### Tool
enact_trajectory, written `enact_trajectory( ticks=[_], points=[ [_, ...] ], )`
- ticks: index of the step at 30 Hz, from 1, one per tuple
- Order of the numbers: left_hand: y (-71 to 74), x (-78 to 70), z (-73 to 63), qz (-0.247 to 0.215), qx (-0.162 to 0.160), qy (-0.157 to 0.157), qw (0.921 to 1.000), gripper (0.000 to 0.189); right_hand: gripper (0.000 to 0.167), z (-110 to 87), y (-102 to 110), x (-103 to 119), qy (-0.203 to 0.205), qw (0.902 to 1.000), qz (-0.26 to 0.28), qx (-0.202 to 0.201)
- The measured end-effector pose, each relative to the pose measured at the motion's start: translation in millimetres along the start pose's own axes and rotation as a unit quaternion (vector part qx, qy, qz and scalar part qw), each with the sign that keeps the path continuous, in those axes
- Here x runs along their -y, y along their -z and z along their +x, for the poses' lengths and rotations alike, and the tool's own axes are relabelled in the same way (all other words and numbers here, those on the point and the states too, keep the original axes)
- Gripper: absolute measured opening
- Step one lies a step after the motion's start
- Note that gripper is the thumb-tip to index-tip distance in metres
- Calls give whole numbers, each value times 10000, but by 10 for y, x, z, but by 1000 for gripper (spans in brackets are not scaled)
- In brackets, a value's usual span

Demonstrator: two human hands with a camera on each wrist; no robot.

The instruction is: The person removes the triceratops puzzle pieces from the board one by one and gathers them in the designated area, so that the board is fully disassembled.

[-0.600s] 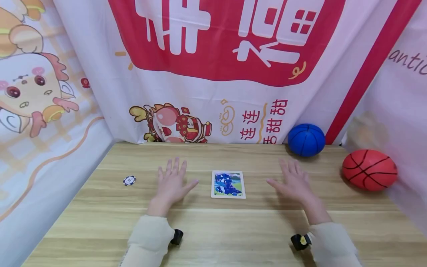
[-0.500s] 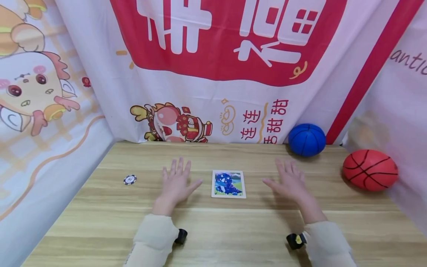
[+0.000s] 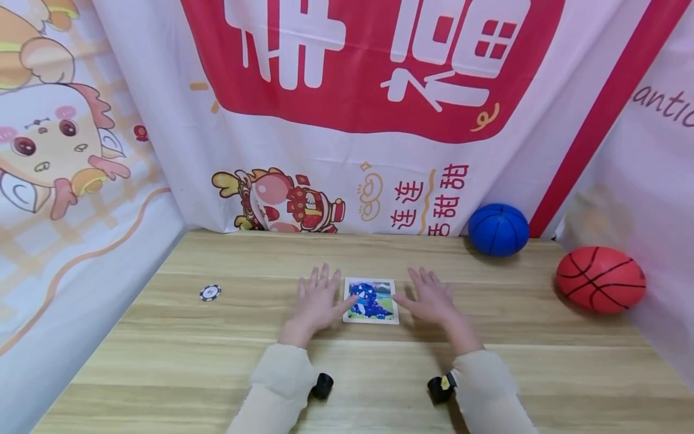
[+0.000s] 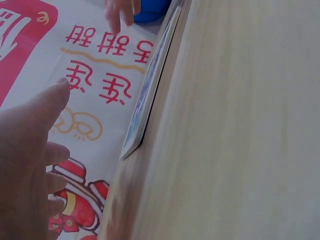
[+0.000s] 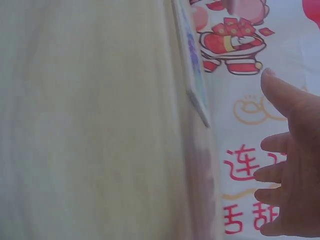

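Observation:
A flat square picture puzzle [image 3: 373, 308] with a white border and a blue dinosaur lies on the wooden table. To its left is my left hand [image 3: 318, 302], fingers spread and straight, its thumb reaching over the picture's left edge in the head view. My right hand [image 3: 431, 300] is on the other side, fingers extended, the thumb tip near the right edge. Both wrist views show the left hand [image 4: 30, 150] and the right hand [image 5: 295, 165] held above the table, apart from the puzzle [image 4: 147, 95]. Neither hand holds anything.
A poker chip [image 3: 210, 293] lies on the table [image 3: 162, 361] at the left. A blue ball [image 3: 498, 229] sits at the back right, and a red ball [image 3: 600, 279] is nearer the right side. Printed cloth [image 3: 347, 181] hangs along the back edge.
Both hands have moved inward toward the picture puzzle, the left one to the right and the right one to the left. The puzzle, chip and balls have stayed in place.

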State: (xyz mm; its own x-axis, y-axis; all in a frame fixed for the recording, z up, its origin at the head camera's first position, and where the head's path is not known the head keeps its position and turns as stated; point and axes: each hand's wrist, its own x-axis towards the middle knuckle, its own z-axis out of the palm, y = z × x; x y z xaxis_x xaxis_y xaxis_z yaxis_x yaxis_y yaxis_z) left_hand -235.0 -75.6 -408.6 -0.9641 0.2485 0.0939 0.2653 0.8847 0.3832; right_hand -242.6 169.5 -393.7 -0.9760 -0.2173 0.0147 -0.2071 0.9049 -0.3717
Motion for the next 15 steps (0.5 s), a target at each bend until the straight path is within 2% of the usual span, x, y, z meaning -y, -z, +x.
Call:
enact_trajectory(
  ticks=[5,12,15],
  points=[
    [-98,-59,53,-158,56,-163,9997,74,73,70,-103,19,70,9996,251,81],
    [-213,-83,75,-228,318,-302,9988,70,64,176,-252,11,212,9971,723,135],
    [-272,-86,70,-217,394,-410,9981,70,59,214,-319,-4,348,9970,684,106]
  ],
)
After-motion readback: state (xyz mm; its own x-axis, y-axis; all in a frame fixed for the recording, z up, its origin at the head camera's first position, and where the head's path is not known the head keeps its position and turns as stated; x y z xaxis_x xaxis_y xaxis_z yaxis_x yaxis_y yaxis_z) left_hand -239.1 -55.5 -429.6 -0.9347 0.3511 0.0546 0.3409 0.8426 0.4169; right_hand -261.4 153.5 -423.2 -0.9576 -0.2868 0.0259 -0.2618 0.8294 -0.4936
